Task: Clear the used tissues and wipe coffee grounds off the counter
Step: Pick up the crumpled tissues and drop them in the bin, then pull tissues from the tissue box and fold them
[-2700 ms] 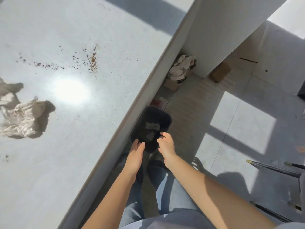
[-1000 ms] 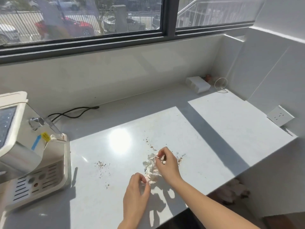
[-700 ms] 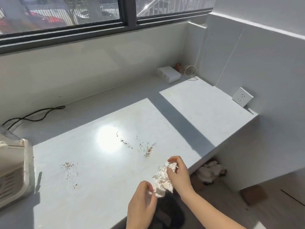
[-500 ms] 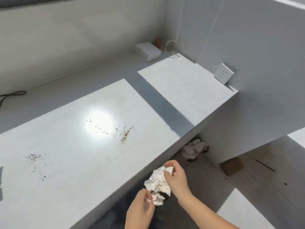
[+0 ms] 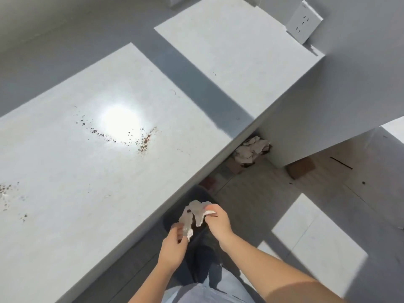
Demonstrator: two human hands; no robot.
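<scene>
Sunlit counter (image 5: 87,193) carries coffee grounds (image 5: 144,142). Left hand (image 5: 173,248) and right hand (image 5: 218,221) both pinch the tissue (image 5: 192,213) over the dark bin (image 5: 203,192); released off-centre, it could miss.

No writing, label, brand, number or sign can be read. On the white wall socket (image 5: 304,22) at the far right only plug slots are seen, and no lettering can be made out on it
</scene>
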